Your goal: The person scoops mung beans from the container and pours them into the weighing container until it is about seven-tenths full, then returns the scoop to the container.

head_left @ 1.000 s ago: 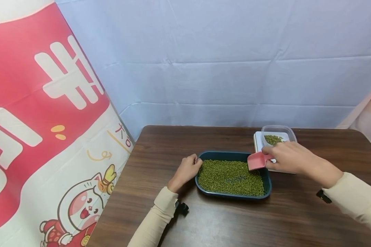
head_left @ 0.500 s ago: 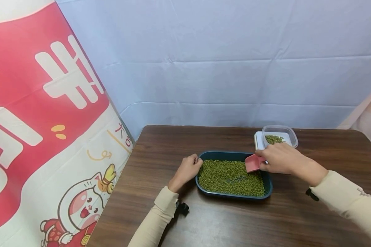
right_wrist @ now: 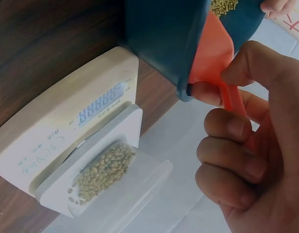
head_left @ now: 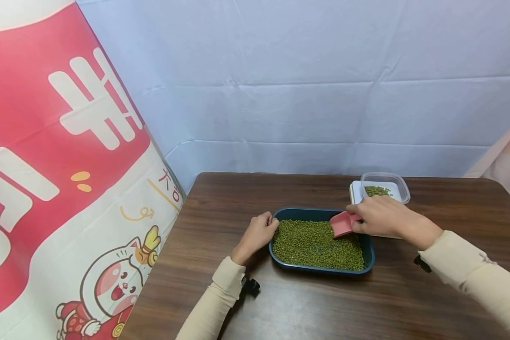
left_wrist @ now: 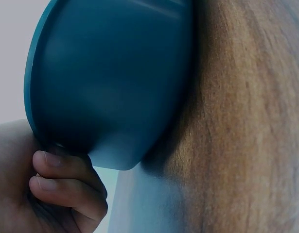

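A dark teal tray (head_left: 323,269) full of green mung beans (head_left: 314,243) sits on the table. My left hand (head_left: 259,233) grips its left rim; in the left wrist view the fingers (left_wrist: 66,191) curl at the tray wall (left_wrist: 115,73). In my right hand (head_left: 380,216) is a pink scoop (head_left: 342,224), held by its handle over the beans near the tray's right end. The right wrist view shows fingers and thumb wrapped round the scoop's handle (right_wrist: 233,99). Whether the scoop's bowl holds beans is hard to see.
Behind the right hand, a white digital scale (right_wrist: 66,121) bears a clear plastic container (head_left: 401,187) with some beans (right_wrist: 105,170) in it. The brown wooden table (head_left: 221,198) ends at a pale cloth backdrop (head_left: 280,118). A printed red and white cloth (head_left: 46,141) hangs at left.
My right hand has moved left with the scoop, from the tray's right rim further in over the beans. The left hand has stayed on the rim.
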A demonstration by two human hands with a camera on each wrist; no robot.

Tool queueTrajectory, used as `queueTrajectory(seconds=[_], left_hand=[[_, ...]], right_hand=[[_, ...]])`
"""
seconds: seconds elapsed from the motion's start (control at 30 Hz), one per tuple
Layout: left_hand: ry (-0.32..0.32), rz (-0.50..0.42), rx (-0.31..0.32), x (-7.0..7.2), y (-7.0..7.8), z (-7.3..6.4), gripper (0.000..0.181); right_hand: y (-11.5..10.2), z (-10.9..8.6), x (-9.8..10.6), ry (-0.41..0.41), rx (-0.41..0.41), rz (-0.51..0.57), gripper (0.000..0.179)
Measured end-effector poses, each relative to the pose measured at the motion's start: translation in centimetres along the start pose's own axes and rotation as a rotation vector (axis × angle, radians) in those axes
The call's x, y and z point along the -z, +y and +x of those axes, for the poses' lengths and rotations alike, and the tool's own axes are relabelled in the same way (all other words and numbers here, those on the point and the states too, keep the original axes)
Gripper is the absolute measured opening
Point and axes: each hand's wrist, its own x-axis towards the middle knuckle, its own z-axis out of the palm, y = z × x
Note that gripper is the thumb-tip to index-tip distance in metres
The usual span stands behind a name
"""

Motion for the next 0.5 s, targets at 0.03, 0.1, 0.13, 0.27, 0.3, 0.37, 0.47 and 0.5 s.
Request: queueTrajectory(seconds=[0.03, 0.1, 0.13, 0.27, 0.3, 0.37, 0.47, 0.5], left_hand=[[0.000, -0.001, -0.001, 0.0, 0.0, 0.0, 0.034], [0.001, 0.002, -0.004, 0.0, 0.0, 0.0, 0.034], [0.002, 0.004, -0.006, 0.0, 0.0, 0.0, 0.034], [0.009, 0.016, -0.011, 0.0, -0.1, 0.1, 0.034], [0.009, 0.018, -0.010, 0.0, -0.1, 0.1, 0.034], [0.007, 0.014, -0.007, 0.0, 0.0, 0.1, 0.034], [0.004, 0.013, -0.002, 0.1, 0.0, 0.0, 0.034], [0.004, 0.015, -0.001, 0.1, 0.0, 0.0, 0.034]], right_hand=[[0.0, 0.1, -0.1, -0.001, 0.004, 0.007, 0.014], [0.1, 0.2, -0.2, 0.000, 0.011, 0.016, 0.011], [0.1, 0.3, -0.2, 0.000, 0.016, 0.024, 0.012], [-0.1, 0.6, -0.4, -0.014, 0.020, 0.046, 0.016], [-0.1, 0.7, -0.4, -0.016, 0.021, 0.052, 0.016], [-0.4, 1.0, -0.4, -0.023, 0.024, 0.060, 0.016], [-0.8, 1.2, -0.5, -0.020, 0.045, 0.072, 0.018], [-1.0, 1.3, -0.5, -0.018, 0.051, 0.074, 0.018]])
